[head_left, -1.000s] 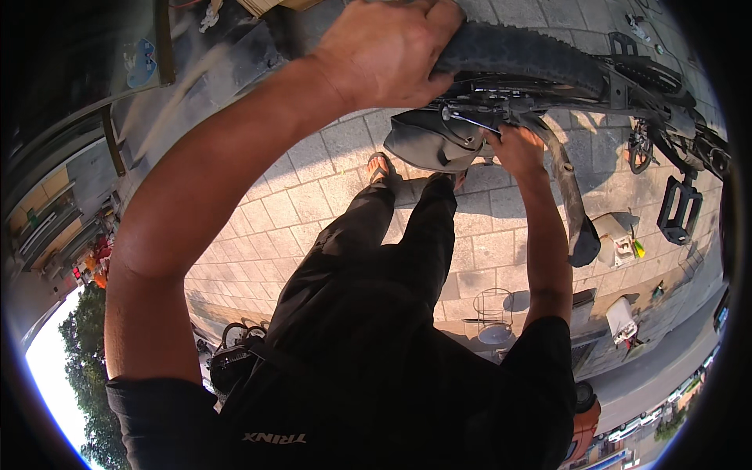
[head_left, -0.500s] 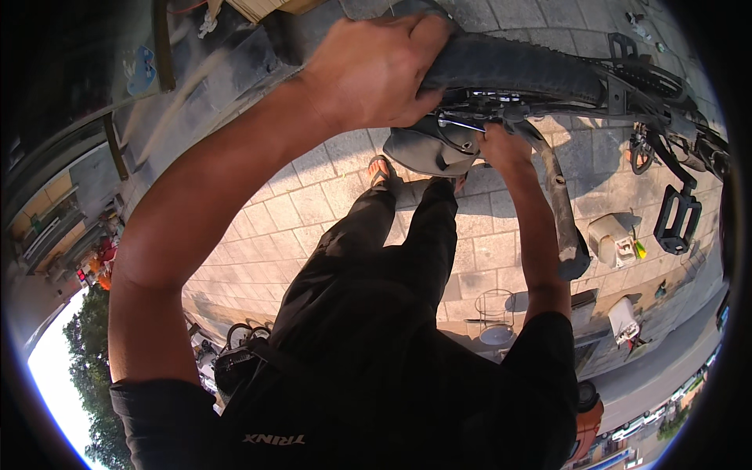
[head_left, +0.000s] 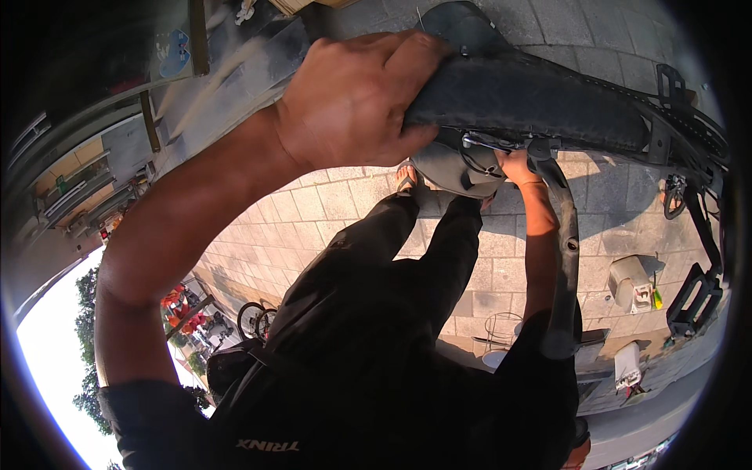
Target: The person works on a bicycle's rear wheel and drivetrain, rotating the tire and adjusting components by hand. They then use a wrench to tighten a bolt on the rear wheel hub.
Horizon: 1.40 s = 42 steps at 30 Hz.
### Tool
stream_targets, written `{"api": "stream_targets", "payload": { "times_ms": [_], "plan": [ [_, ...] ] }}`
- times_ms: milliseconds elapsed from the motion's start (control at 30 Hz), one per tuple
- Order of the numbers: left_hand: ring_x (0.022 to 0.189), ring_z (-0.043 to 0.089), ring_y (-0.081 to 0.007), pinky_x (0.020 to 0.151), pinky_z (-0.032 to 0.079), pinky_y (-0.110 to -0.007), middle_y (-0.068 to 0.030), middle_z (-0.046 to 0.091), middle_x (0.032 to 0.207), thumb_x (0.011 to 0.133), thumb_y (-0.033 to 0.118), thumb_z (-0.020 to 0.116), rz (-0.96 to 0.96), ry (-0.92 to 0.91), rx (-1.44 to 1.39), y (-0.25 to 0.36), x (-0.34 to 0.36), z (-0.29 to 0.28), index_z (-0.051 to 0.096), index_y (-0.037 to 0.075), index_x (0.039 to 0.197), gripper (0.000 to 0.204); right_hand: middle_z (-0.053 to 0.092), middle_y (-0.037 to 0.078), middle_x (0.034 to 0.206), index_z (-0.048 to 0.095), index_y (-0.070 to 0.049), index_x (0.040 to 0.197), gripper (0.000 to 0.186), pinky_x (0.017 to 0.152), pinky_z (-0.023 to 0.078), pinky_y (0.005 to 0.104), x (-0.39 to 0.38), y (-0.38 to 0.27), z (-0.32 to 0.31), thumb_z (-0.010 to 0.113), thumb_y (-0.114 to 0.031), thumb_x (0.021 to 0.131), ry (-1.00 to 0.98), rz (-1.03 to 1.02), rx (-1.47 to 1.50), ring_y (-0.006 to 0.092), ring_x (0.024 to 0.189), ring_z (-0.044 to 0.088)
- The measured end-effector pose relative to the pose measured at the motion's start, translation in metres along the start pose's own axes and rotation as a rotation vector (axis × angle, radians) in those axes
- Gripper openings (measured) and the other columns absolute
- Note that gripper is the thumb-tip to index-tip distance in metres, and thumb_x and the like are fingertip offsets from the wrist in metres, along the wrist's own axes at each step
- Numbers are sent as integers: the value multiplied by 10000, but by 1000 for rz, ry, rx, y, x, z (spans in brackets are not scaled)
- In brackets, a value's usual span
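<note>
My left hand (head_left: 352,98) is wrapped over the end of a black bicycle tyre (head_left: 533,98), thumb on the near side and fingertips hidden beyond it. Below the tyre, my right hand (head_left: 518,167) is closed at the end of a thin silver metal tool (head_left: 489,143). Bike parts partly cover its fingers, and the tool's exact kind is unclear. A grey, saddle-like piece (head_left: 458,171) hangs just left of that hand. To its right, a worn grey tube (head_left: 565,251) curves down past my right forearm. A dark rounded flap (head_left: 462,27) shows beyond the tyre.
A black pedal (head_left: 694,301) and crank stick out at the right. On the paved ground (head_left: 329,196) stand a whitish container (head_left: 630,283), another white container (head_left: 627,365) and a wire stand (head_left: 501,333). A dark glassy panel (head_left: 172,51) is at upper left.
The tyre and bike parts now appear lower and further right in view. My right hand stays by the silver tool, which shows less of its length. My left hand keeps its hold on the tyre.
</note>
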<state>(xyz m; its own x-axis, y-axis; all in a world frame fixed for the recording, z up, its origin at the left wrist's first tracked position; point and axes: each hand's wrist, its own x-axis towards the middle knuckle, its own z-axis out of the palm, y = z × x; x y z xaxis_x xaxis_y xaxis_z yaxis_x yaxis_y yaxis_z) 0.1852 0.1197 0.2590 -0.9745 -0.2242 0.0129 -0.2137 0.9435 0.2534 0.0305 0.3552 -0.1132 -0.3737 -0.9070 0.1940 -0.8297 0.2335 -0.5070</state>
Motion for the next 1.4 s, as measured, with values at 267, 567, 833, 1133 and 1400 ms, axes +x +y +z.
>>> {"api": "stream_targets", "payload": {
  "times_ms": [267, 567, 833, 1133, 1400],
  "plan": [
    [834, 727, -361, 701, 595, -443, -156, 716, 936, 755, 323, 817, -8, 9, 82, -1, -1, 3, 584, 51, 1198, 570, 748, 222, 1019, 765, -78, 1080, 560, 869, 551, 495, -10, -8, -55, 600, -595, 938, -504, 405, 154, 433, 991, 708],
    [833, 732, -369, 729, 596, -466, -168, 731, 926, 791, 343, 804, -40, 39, 96, 4, 0, 8, 600, 73, 1223, 549, 758, 186, 916, 777, -89, 995, 600, 798, 558, 504, 11, -56, -115, 546, -642, 970, -554, 285, -102, 379, 905, 733],
    [866, 736, -351, 727, 598, -460, -144, 726, 940, 800, 339, 787, -53, -26, 112, 7, 1, 2, 593, 52, 1080, 445, 764, 167, 884, 790, -98, 932, 433, 788, 561, 473, 22, -82, -109, 614, -492, 969, -604, 261, -265, 354, 878, 745],
    [847, 734, -373, 739, 598, -478, -157, 737, 930, 788, 335, 806, -71, 17, 82, 10, 2, 3, 592, 78, 1161, 502, 764, 177, 874, 801, -98, 896, 346, 792, 566, 456, 33, -102, -112, 636, -398, 948, -653, 278, -337, 345, 878, 755],
    [947, 736, -331, 760, 612, -449, -133, 722, 1046, 815, 342, 780, -49, -49, 77, 3, 0, 2, 599, 37, 1130, 474, 775, 163, 939, 801, -108, 942, 309, 834, 574, 459, 40, -88, -109, 585, -329, 930, -754, 269, -327, 340, 920, 756]
  ]
}}
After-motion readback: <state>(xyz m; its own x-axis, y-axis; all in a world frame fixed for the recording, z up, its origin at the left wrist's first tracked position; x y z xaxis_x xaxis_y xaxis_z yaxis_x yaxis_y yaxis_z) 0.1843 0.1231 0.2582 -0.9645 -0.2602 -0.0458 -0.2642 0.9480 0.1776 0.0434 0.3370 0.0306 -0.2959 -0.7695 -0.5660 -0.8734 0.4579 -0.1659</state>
